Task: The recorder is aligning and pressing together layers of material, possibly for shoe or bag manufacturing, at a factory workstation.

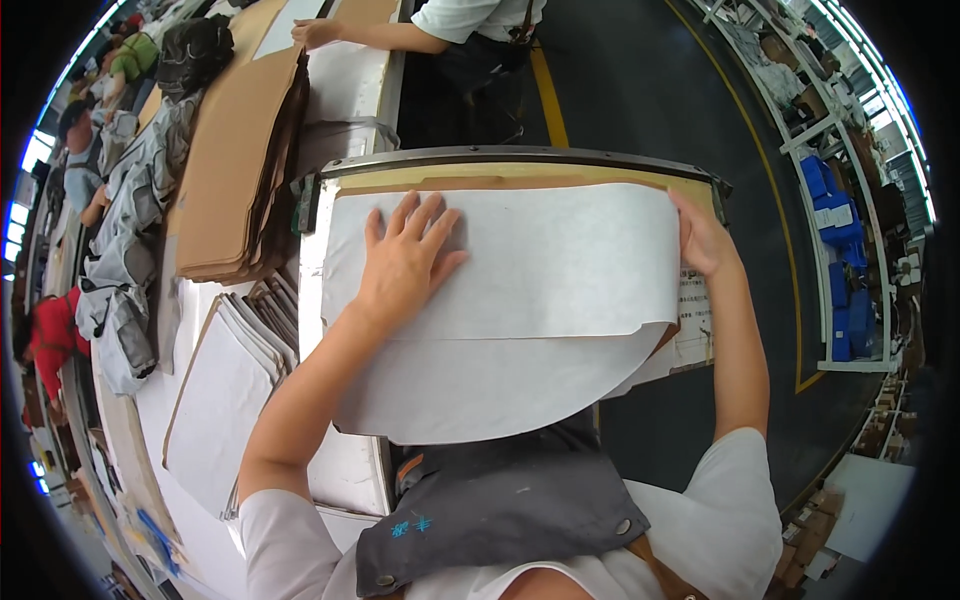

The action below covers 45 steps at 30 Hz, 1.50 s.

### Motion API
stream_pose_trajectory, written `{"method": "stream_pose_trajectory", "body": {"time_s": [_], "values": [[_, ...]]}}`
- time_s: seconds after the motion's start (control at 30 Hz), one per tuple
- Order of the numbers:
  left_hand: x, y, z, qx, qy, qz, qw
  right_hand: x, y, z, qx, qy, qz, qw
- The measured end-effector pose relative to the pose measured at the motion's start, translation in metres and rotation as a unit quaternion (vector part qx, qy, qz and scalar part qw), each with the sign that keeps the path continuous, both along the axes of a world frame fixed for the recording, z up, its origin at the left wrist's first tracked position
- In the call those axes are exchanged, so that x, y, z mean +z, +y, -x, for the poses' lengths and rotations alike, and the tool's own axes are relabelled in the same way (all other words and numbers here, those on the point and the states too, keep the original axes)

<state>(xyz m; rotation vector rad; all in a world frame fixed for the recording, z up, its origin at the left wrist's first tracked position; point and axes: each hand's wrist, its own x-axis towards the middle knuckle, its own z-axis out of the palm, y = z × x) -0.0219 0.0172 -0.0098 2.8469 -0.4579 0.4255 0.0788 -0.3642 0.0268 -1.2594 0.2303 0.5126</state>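
Note:
A large white sheet [540,265], paper or thin card by its look, lies in front of me on a yellowish board [510,172]. A straight edge crosses it, and a rounded white part [480,385] shows on the near side and overhangs toward my body. My left hand [405,255] rests flat on the left part of the sheet, fingers spread. At the sheet's right edge, my right hand [700,230] grips the border, its fingers partly hidden by the edge. Brown material [668,335] peeks out beneath the right side.
A dark metal bar [530,155] runs along the board's far edge. To the left stand a stack of brown card pieces [235,170] and a pile of white sheets [225,390]. Another person [480,50] is at the far side. Shelves with blue bins [840,230] stand right.

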Motion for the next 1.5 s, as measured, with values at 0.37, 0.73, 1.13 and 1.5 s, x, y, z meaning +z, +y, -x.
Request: {"method": "stream_pose_trajectory", "body": {"time_s": [0.37,0.73,1.13,1.5], "values": [[-0.006,-0.002,0.001,0.008,-0.015,0.004,1.0,0.019,-0.03,0.1,0.339,-0.053,0.057,0.938],[0.006,-0.005,-0.007,0.025,0.038,-0.007,0.999,0.001,0.013,0.05,-0.033,-0.202,0.209,0.956],[-0.001,-0.017,-0.024,0.021,0.037,-0.07,0.997,-0.006,0.018,0.037,0.022,-0.395,0.556,0.731],[0.001,-0.025,-0.022,0.026,0.064,-0.05,0.996,-0.029,0.08,0.022,0.234,-0.513,0.578,0.59]]}}
